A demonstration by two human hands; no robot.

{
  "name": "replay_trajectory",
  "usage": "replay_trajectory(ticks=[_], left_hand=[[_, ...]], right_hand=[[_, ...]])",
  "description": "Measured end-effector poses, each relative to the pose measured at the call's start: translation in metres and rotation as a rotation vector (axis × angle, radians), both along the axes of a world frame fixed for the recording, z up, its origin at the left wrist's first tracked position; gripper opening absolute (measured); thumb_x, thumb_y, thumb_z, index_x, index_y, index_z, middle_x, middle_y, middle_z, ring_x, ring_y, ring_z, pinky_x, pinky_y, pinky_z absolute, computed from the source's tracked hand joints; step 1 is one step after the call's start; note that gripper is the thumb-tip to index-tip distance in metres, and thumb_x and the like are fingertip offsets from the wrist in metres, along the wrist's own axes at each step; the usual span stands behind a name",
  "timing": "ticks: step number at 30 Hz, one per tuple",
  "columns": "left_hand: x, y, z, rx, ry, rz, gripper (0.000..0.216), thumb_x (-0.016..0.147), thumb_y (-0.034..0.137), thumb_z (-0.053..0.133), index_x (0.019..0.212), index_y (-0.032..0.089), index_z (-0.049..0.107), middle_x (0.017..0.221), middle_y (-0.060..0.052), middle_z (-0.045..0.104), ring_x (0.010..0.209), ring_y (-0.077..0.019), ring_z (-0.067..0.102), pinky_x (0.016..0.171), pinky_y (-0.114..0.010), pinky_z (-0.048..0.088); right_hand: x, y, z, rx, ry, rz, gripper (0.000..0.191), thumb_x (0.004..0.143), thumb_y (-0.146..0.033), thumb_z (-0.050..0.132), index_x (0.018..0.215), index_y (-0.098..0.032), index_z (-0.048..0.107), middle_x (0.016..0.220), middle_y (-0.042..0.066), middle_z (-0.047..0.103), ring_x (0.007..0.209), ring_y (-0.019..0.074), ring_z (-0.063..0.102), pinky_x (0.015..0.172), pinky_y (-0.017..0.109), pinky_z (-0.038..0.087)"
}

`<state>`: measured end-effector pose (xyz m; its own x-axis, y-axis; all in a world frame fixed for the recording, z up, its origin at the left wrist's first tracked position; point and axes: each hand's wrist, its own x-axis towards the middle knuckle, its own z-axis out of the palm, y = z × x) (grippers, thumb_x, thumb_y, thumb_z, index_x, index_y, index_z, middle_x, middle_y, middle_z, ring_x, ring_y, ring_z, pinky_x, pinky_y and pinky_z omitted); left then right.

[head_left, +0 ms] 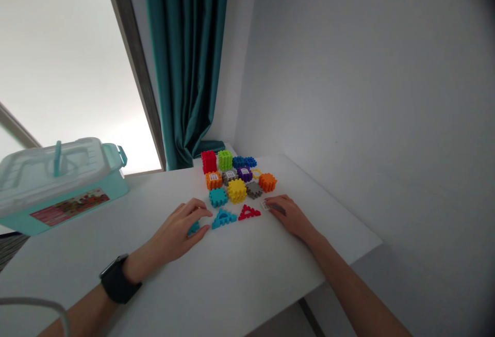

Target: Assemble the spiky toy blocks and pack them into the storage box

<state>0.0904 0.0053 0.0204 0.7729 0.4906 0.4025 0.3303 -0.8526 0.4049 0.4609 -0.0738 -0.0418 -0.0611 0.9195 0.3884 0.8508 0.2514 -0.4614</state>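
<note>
Toothed plastic pieces (pixel 236 191) bunch on the white bench (pixel 193 288) toward its far end. Left to right: a lidded teal bin (pixel 116 188) with a picture label, well apart from the bunch. Left hand (pixel 178 227), dark watch (pixel 119 281) at the wrist; thumb and fingertips stand apart, with a small blue piece (pixel 193 228) between them; firm hold not evident. Red cube (pixel 209 162) at the back, orange block (pixel 213 180) before it, teal stack (pixel 218 197) nearer, blue triangular piece (pixel 223 218) nearest. Lime cube (pixel 225 160) behind; yellow stack (pixel 237 191) mid-bunch. Red triangular piece (pixel 249 212) flat, just right of the blue one. Flat grey piece (pixel 254 190), then orange stack (pixel 267 182). Right hand (pixel 291 217) low, fingertips at a white piece (pixel 265 205); cannot tell whether they pinch it.
</note>
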Motion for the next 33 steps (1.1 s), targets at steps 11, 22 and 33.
replay_trajectory(ticks=[11,22,33], left_hand=[[-0.002,0.004,-0.001,0.023,0.015,-0.031,0.019,0.097,0.027,0.050,0.113,0.024,0.060,0.113,-0.007,0.059,0.094,-0.0195,0.061,0.083,-0.032,0.050],[-0.009,0.014,0.011,0.059,0.102,0.008,0.018,0.097,0.029,0.047,0.107,0.022,0.061,0.102,-0.005,0.064,0.087,-0.0190,0.062,0.081,-0.033,0.045],[-0.031,0.030,0.017,0.069,0.384,0.059,0.031,0.084,0.039,0.066,0.113,0.027,0.063,0.109,-0.005,0.063,0.097,-0.0241,0.062,0.087,-0.037,0.045]], right_hand=[[0.002,0.002,-0.001,-0.044,0.004,0.002,0.021,0.093,-0.027,0.053,0.104,-0.023,0.071,0.116,0.008,0.072,0.110,0.0271,0.062,0.100,0.051,0.047],[-0.014,-0.003,0.006,0.061,-0.013,-0.041,0.018,0.094,-0.027,0.052,0.099,-0.024,0.069,0.119,0.009,0.068,0.112,0.0263,0.062,0.100,0.051,0.048],[-0.104,0.006,0.044,0.199,-0.036,0.137,0.015,0.093,-0.019,0.054,0.103,-0.024,0.065,0.113,0.010,0.063,0.108,0.0251,0.060,0.094,0.045,0.050]])
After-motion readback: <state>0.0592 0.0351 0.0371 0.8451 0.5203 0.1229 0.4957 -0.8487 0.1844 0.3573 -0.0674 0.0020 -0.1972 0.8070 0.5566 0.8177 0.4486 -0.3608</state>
